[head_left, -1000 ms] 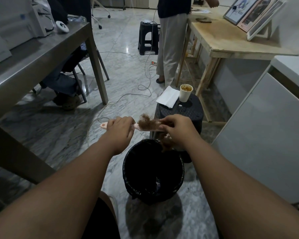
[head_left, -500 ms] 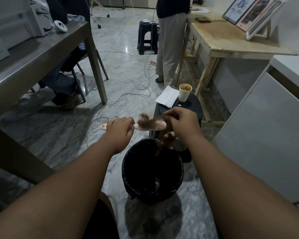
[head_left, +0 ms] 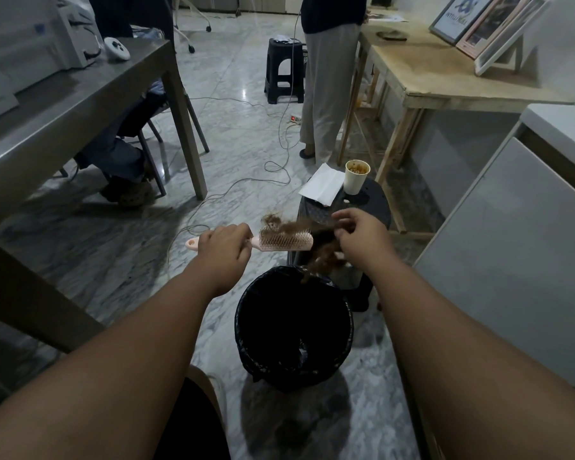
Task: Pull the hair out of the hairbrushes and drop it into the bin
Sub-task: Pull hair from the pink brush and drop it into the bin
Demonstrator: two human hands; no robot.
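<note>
My left hand (head_left: 224,245) grips the handle of a pink hairbrush (head_left: 284,242), held level with its bristles toward me. Brown hair (head_left: 319,254) stretches from the brush head to my right hand (head_left: 359,232), which pinches it just right of the brush tip. A loose clump of that hair hangs down below my right hand, over the far rim of the bin (head_left: 246,313). A small tuft (head_left: 273,222) still sits on top of the bristles. The bin is black, lined with a black bag, and stands on the floor right under both hands.
Behind the bin a black stool (head_left: 374,207) carries a paper cup (head_left: 356,176) and a white napkin (head_left: 322,188). A steel table (head_left: 80,94) is at left, a wooden table (head_left: 429,74) and a white cabinet (head_left: 512,247) at right. A person (head_left: 326,78) stands ahead; cables (head_left: 246,184) cross the floor.
My right hand has moved right and up off the brush head, drawing the hair out in a long strand. The bristles now show. My left hand holds the brush still.
</note>
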